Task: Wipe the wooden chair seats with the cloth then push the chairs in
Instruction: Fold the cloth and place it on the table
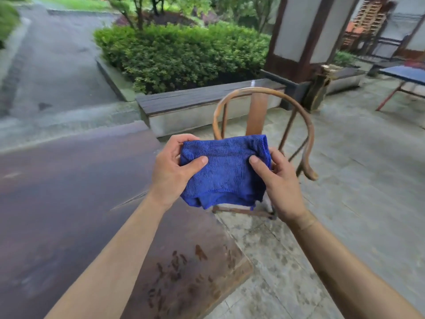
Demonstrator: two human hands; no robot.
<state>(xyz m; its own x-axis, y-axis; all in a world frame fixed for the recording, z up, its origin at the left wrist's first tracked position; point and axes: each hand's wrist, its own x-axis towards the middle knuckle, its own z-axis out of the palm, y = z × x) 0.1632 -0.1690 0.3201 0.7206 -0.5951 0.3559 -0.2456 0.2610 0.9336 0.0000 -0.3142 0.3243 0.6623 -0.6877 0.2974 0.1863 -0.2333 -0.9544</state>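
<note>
Nearest: both bare forearms reach forward over the corner of a dark reddish-brown wooden table [69, 203], its near corner marked with darker blotches. Left hand [170, 166] grasps the left edge of a folded blue terry cloth [224, 171], thumb pressed on top, fingers curled behind. Right hand [279, 180] grasps the right edge likewise, thumb on the upper face. Cloth held in the air between the two hands, lower folds hanging loose, in front of the chair.

Behind cloth: round-backed wooden chair [256, 113] with curved top rail and flat central splat, standing on grey stone paving [356, 180] just beside the table edge. Seat hidden by cloth and hands.

Further: low bench with dark plank top [195, 97], then a trimmed green hedge [184, 54]. Far right: blue tabletop on red legs [404, 73]. Far left: wet grey road [53, 54].
</note>
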